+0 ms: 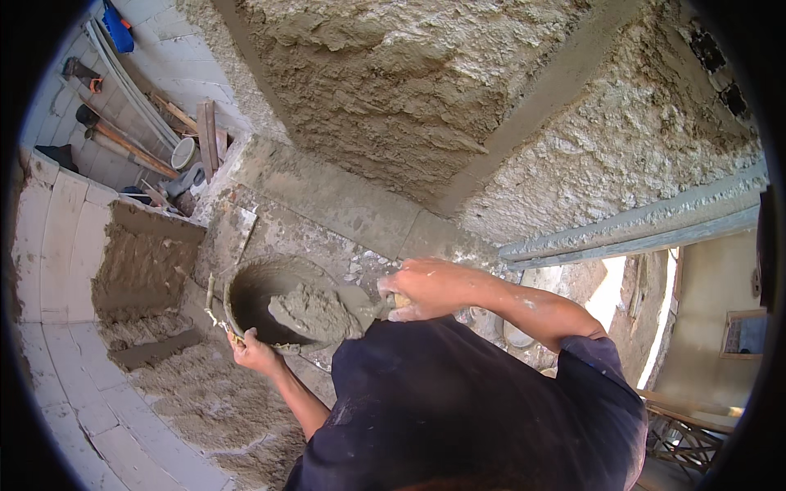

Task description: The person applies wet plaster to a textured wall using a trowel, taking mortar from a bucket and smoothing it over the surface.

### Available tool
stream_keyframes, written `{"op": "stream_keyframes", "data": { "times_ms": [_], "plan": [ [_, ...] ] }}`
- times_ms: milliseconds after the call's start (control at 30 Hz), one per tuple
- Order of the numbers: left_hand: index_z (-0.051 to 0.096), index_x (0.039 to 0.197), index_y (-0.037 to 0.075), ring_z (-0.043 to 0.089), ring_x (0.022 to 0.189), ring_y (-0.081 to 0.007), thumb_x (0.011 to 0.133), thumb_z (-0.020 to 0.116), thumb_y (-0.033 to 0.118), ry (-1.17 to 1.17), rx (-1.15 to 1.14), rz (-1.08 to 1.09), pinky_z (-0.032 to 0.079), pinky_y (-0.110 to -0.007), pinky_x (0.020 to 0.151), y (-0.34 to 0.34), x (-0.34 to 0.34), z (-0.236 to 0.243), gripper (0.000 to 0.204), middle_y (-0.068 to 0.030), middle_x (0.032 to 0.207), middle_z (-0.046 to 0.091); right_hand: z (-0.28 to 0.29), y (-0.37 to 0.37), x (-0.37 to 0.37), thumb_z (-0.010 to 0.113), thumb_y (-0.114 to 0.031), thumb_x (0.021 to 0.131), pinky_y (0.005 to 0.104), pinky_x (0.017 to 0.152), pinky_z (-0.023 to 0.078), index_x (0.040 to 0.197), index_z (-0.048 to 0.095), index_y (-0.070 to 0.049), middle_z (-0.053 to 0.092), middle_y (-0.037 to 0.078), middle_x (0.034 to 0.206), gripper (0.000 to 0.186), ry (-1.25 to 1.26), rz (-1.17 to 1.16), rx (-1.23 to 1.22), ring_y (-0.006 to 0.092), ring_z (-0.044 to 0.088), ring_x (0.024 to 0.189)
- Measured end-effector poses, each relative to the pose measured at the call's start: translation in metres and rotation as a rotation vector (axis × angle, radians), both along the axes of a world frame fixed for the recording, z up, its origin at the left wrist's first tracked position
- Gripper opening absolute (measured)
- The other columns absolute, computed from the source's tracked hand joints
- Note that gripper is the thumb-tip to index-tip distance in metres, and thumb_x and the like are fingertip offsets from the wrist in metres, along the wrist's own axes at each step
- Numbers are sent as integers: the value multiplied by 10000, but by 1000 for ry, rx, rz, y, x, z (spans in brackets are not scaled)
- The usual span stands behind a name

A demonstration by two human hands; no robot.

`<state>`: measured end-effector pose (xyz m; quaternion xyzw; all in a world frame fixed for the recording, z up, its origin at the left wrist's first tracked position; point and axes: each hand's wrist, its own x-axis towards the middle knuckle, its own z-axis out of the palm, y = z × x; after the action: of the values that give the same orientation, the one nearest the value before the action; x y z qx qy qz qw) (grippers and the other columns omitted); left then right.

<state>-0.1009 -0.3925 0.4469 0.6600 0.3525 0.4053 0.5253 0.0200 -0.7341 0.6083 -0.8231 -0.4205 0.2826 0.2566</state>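
A round bucket [248, 296], its inside coated with grey mortar, is tipped toward me. My left hand [255, 352] is closed on its near rim at the lower left. My right hand [422, 286] grips the handle of a trowel [358, 306], whose blade is smeared with mortar and lies over the bucket's right side. A thick heap of wet mortar [307, 313] sits at the bucket's mouth, against the blade. How much of the heap rests on the blade, I cannot tell.
Ahead, rough mortar covers a wall [360, 106] crossed by smoother strips. A pale block wall [61, 245] with mortar patches stands at left. Long-handled tools [131, 143] and a white pail [183, 153] are at the upper left. A long beam [639, 233] juts in from the right.
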Motion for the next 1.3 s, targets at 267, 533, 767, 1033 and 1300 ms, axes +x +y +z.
{"op": "stream_keyframes", "data": {
  "times_ms": [267,533,767,1033,1300],
  "plan": [
    [625,1115,-115,533,712,-168,721,539,-25,237,108,91,453,-300,684,-64,4,-15,413,-46,847,624,-3,-203,149,646,-217,943,194,358,412,1148,635,30,589,20,624,321,653,-602,161,58,515,438],
    [660,1064,-89,577,735,-128,729,529,-42,49,-3,-67,480,-265,685,-110,35,-3,362,-40,875,652,12,-232,64,629,-202,934,209,447,467,1043,674,-11,598,33,643,225,355,-738,11,80,587,544],
    [651,1126,-72,574,786,-96,732,586,-11,-43,-105,-603,451,-217,718,-136,114,55,405,5,898,650,-57,-144,29,661,-207,877,436,795,534,1282,512,37,640,208,1043,495,394,-439,85,338,667,904],
    [627,1202,-104,616,885,-114,701,603,6,-240,-111,-789,468,-227,819,-127,140,121,513,-52,1029,677,-77,-16,0,547,-42,870,350,646,577,1227,526,123,663,196,1042,394,-846,-158,-35,268,714,858],
    [637,1171,-101,601,902,-116,691,598,-25,-258,-41,-898,458,-231,834,-82,125,132,488,-48,1031,673,-56,24,-10,538,-42,865,370,654,585,1336,478,113,662,197,1009,499,-846,-284,-196,293,720,785]
  ]
}}
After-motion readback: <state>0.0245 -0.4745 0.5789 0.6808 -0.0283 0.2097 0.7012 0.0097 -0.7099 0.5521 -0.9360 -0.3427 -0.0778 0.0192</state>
